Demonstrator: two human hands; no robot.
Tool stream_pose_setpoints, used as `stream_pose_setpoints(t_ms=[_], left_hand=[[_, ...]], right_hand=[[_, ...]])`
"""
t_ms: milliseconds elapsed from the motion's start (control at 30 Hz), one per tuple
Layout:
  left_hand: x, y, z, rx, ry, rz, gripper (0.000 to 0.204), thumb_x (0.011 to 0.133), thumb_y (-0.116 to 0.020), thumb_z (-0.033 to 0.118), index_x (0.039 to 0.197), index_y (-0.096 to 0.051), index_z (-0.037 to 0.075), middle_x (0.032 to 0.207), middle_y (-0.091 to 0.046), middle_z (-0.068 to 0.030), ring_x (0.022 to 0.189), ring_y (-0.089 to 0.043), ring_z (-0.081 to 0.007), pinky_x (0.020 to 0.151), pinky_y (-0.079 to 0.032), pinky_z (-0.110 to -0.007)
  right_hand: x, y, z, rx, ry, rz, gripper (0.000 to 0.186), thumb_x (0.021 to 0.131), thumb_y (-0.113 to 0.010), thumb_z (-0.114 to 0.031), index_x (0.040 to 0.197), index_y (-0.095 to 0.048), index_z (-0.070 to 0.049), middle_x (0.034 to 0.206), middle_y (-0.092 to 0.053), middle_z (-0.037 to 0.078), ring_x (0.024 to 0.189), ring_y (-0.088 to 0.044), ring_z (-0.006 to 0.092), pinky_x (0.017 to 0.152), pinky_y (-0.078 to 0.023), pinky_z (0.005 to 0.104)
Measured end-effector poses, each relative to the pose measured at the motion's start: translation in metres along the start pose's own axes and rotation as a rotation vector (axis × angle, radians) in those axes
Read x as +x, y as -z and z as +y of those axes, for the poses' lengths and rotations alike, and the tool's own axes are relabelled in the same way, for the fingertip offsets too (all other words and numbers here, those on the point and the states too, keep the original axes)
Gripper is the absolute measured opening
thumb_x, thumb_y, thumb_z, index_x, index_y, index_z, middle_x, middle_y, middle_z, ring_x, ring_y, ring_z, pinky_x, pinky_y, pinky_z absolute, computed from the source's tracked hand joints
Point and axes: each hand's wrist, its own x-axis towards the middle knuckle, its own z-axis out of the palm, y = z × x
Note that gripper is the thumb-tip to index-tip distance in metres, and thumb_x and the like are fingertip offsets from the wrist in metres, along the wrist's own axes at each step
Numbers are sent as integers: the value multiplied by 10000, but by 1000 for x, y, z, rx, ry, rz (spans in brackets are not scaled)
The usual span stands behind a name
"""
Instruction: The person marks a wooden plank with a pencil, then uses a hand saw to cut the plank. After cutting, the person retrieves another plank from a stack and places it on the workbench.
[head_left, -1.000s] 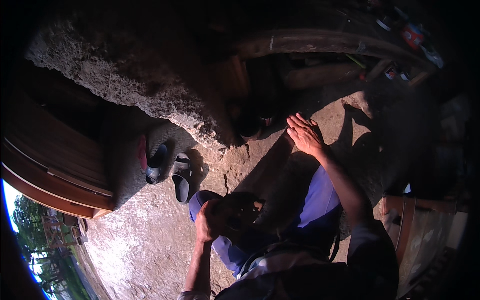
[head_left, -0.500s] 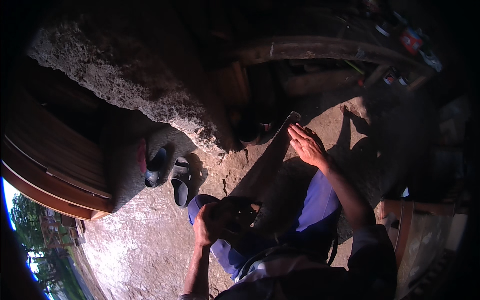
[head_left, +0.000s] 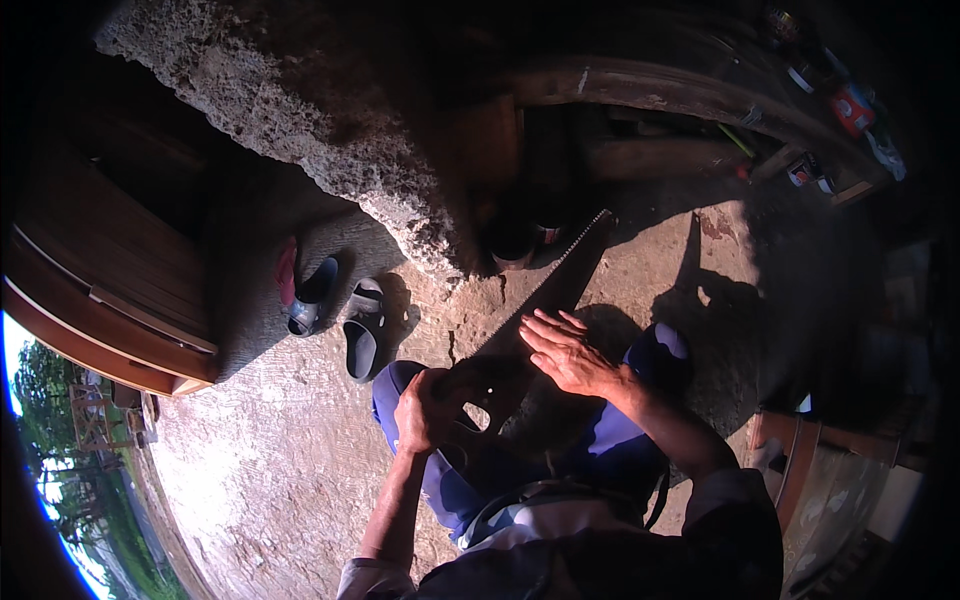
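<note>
A hand saw (head_left: 570,268) slants across the middle of my view, its toothed edge facing up-left and its tip pointing up-right. At the lower end, my left hand (head_left: 422,410) grips the dark handle (head_left: 472,385) beside my left knee in blue trousers (head_left: 393,388). My right hand (head_left: 565,350) lies with fingers stretched out on or just over the middle of the blade, palm down; whether every finger touches it I cannot tell. My other knee (head_left: 655,360) is right of that hand.
Rough concrete (head_left: 380,200) juts in at upper left, above rubber clogs (head_left: 362,340) on the sunlit floor (head_left: 230,480). A wooden cabinet (head_left: 120,330) stands left, a beam (head_left: 650,85) with assorted containers (head_left: 850,108) crosses the back, and wooden boards (head_left: 800,470) are at right.
My right hand has slid down and left along the blade from near the tip toward the handle, uncovering the upper blade. My left hand still grips the handle.
</note>
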Motion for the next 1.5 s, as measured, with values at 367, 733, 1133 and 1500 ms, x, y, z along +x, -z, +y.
stream_pose_setpoints(t_ms=[367,733,1133,1500], left_hand=[[5,5,11,40,1,26,473,802,-810,375,1162,-711,84,1123,-713,-123,1066,-695,-309,910,-537,-404],[-25,71,74,43,13,-101,495,816,-790,397,1196,-696,93,1146,-710,-127,1086,-691,-311,925,-534,-404],[-174,266,183,-83,-15,-144,355,827,-839,176,1116,-712,14,987,-759,-103,916,-731,-179,803,-583,-328],[-394,374,198,-245,323,57,369,839,-816,328,1101,-754,76,1037,-776,-86,985,-745,-221,849,-569,-362]], right_hand=[[19,12,-9,-13,57,-251,485,1011,-590,-313,1435,-571,-76,1554,-497,96,1447,-450,251,1188,-317,455],[55,98,-14,-62,-379,76,161,958,-638,-216,1021,-616,-70,1038,-623,138,1012,-622,322,875,-483,443],[-2,303,-202,-127,-173,-166,513,1038,-529,-359,1465,-524,-76,1569,-469,105,1449,-449,218,1177,-317,491],[16,412,-348,-4,344,-270,463,1000,-569,-289,1384,-607,-32,1473,-570,168,1390,-521,281,1158,-352,487]])
